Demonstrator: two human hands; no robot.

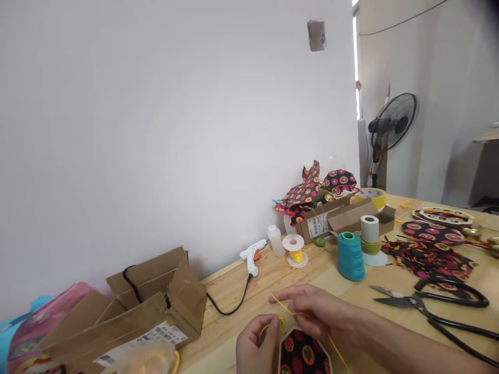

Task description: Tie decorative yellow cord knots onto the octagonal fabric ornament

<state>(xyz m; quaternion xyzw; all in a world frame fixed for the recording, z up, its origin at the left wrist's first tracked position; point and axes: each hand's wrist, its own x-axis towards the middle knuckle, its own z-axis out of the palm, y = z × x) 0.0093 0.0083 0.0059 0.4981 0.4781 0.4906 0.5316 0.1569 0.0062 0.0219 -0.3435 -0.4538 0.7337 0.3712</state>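
My left hand [255, 345] pinches a loop of yellow cord [281, 322] at the top of a fabric-covered piece [303, 354] with red and orange circles on black. My right hand [317, 314] comes in from the right, fingers closed on the same yellow cord, which runs taut past the piece toward the lower right. Both hands are low in the view, above the wooden table [241, 291].
Black scissors [424, 301] lie open to the right. A teal thread cone [350, 255], a white spool [369, 231], a yellow cord spool [295, 249], a glue gun [252, 253], cardboard boxes [156, 301] and patterned fabric scraps [429, 254] surround the hands. A fan [392, 124] stands behind.
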